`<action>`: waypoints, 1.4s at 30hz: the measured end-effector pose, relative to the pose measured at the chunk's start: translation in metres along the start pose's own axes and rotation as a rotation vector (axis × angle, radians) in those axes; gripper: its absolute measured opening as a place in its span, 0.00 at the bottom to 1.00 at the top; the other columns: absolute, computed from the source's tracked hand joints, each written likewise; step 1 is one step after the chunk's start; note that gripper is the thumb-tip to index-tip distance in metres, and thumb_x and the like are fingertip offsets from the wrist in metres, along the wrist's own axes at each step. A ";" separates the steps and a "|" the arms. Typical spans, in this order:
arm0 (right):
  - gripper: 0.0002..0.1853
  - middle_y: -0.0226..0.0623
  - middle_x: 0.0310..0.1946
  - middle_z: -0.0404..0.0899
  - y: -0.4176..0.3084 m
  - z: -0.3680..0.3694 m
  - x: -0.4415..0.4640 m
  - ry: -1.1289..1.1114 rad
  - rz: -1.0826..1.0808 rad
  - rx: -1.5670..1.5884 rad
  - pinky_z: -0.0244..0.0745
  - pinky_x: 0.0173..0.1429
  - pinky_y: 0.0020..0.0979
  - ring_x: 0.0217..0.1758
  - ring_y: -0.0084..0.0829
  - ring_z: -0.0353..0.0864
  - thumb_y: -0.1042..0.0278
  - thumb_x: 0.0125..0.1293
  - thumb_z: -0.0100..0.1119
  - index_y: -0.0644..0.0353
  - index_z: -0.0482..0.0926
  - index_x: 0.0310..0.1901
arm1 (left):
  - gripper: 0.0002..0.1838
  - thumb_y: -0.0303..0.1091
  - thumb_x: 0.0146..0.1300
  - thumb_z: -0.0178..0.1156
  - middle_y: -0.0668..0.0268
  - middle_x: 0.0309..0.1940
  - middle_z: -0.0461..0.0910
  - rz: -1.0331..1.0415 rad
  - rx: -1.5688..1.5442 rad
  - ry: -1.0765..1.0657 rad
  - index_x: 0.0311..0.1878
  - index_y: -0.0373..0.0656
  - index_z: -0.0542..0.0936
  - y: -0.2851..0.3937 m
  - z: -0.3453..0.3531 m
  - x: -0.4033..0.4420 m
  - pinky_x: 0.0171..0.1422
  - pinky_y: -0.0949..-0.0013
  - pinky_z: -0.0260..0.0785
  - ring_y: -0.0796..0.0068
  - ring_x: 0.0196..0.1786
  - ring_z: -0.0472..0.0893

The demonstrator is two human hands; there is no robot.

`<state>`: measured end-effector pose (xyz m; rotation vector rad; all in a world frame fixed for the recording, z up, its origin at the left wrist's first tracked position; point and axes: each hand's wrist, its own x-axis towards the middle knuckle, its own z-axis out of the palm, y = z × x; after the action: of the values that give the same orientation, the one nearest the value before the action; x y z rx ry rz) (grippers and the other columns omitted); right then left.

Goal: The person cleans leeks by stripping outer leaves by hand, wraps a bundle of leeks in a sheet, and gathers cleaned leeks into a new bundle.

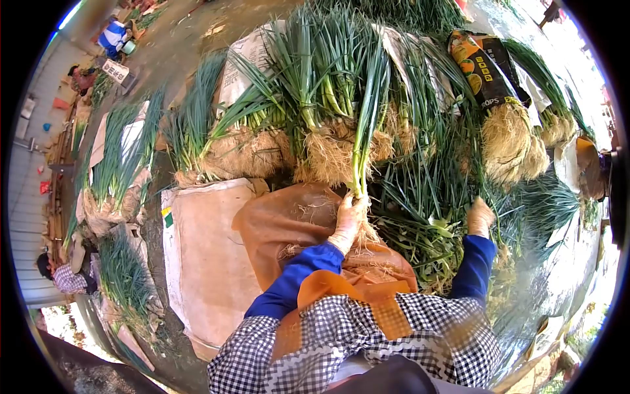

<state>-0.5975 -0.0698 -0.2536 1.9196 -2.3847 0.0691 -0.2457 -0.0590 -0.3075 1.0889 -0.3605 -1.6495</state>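
My left hand (350,220) is closed around the lower stems of a small bunch of green onions (361,154). Their pale roots hang below my fist, and their green leaves point away from me. To the right, my right hand (481,218) is closed beside a heap of loose green leaves (420,223); whatever it may grip is too hard to make out. Across my lap lies a brown apron (282,220) with bits of root scattered on it. Just beyond it, a thick bundle of green onions (328,148) lies with its tan roots toward me.
A flat pale sack (210,256) lies left of the apron. More green onion bundles (115,171) rest on the left, and one bundle on the right is partly wrapped in a black printed bag (492,72). Another person (69,276) sits at the far left.
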 end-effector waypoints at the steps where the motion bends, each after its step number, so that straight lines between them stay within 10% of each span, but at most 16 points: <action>1: 0.13 0.44 0.28 0.78 -0.013 0.008 0.003 0.063 -0.040 0.120 0.74 0.36 0.41 0.30 0.41 0.78 0.58 0.62 0.52 0.61 0.78 0.36 | 0.14 0.29 0.60 0.59 0.68 0.34 0.76 -0.034 0.000 -0.028 0.49 0.42 0.72 0.004 -0.003 0.001 0.31 0.80 0.70 0.79 0.32 0.77; 7: 0.24 0.36 0.42 0.78 -0.220 -0.008 -0.002 -0.986 0.013 1.441 0.70 0.44 0.25 0.40 0.24 0.76 0.49 0.65 0.51 0.64 0.74 0.50 | 0.08 0.35 0.63 0.56 0.69 0.30 0.77 -0.188 -0.288 -0.105 0.39 0.41 0.77 0.018 -0.007 0.000 0.37 0.78 0.70 0.79 0.29 0.75; 13: 0.18 0.33 0.40 0.78 -0.254 0.053 -0.027 -0.766 0.188 1.965 0.68 0.50 0.24 0.42 0.24 0.74 0.59 0.68 0.46 0.66 0.75 0.49 | 0.08 0.30 0.64 0.54 0.66 0.29 0.76 -0.181 -0.374 -0.113 0.43 0.38 0.76 0.023 -0.011 -0.002 0.36 0.75 0.71 0.76 0.30 0.76; 21: 0.19 0.28 0.16 0.67 -0.205 0.075 0.029 -0.287 0.708 1.854 0.63 0.20 0.24 0.16 0.22 0.64 0.50 0.66 0.49 0.60 0.75 0.32 | 0.20 0.33 0.64 0.53 0.60 0.40 0.77 0.016 -0.351 -0.153 0.57 0.34 0.68 0.050 -0.008 -0.018 0.58 0.58 0.67 0.65 0.49 0.76; 24: 0.14 0.26 0.19 0.70 -0.220 0.000 0.009 -0.576 0.395 1.815 0.65 0.23 0.20 0.18 0.19 0.66 0.56 0.65 0.53 0.58 0.75 0.32 | 0.14 0.35 0.64 0.55 0.66 0.36 0.75 0.231 -0.002 -0.130 0.50 0.40 0.74 0.035 -0.017 -0.011 0.45 0.74 0.69 0.79 0.38 0.74; 26: 0.08 0.24 0.24 0.74 -0.233 -0.019 -0.004 -0.715 0.113 1.817 0.68 0.32 0.19 0.24 0.16 0.68 0.62 0.65 0.53 0.57 0.76 0.35 | 0.11 0.30 0.62 0.56 0.65 0.36 0.76 -0.115 0.064 0.017 0.47 0.40 0.73 0.043 -0.001 -0.012 0.45 0.74 0.69 0.74 0.36 0.76; 33: 0.11 0.30 0.29 0.76 -0.242 0.020 -0.028 -0.552 0.272 1.819 0.69 0.32 0.21 0.29 0.20 0.71 0.60 0.68 0.49 0.59 0.74 0.37 | 0.12 0.19 0.52 0.59 0.66 0.36 0.77 0.130 0.090 0.090 0.40 0.40 0.73 0.019 -0.003 -0.006 0.47 0.74 0.69 0.77 0.38 0.76; 35: 0.12 0.32 0.24 0.75 -0.212 0.042 -0.005 -0.267 0.662 2.055 0.64 0.25 0.22 0.20 0.21 0.68 0.56 0.68 0.48 0.57 0.71 0.34 | 0.12 0.19 0.53 0.55 0.62 0.31 0.75 -0.035 0.063 0.116 0.42 0.39 0.69 0.036 -0.006 -0.010 0.37 0.69 0.75 0.70 0.30 0.78; 39: 0.14 0.34 0.28 0.78 -0.178 0.028 0.018 -0.435 0.408 1.611 0.69 0.34 0.28 0.27 0.22 0.70 0.56 0.67 0.49 0.58 0.74 0.33 | 0.11 0.20 0.57 0.53 0.61 0.32 0.76 0.116 -0.110 0.008 0.44 0.38 0.70 0.040 -0.014 -0.008 0.42 0.66 0.76 0.66 0.33 0.79; 42: 0.15 0.32 0.32 0.79 -0.220 0.000 -0.012 -0.689 0.009 1.735 0.70 0.37 0.23 0.30 0.20 0.72 0.58 0.68 0.48 0.60 0.77 0.34 | 0.10 0.23 0.58 0.55 0.64 0.33 0.79 -0.172 -0.047 -0.058 0.44 0.38 0.74 0.032 -0.013 0.000 0.48 0.73 0.72 0.73 0.38 0.78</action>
<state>-0.3806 -0.1056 -0.2581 2.5456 -2.8852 2.5641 -0.2161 -0.0672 -0.2920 1.0629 -0.2702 -1.8352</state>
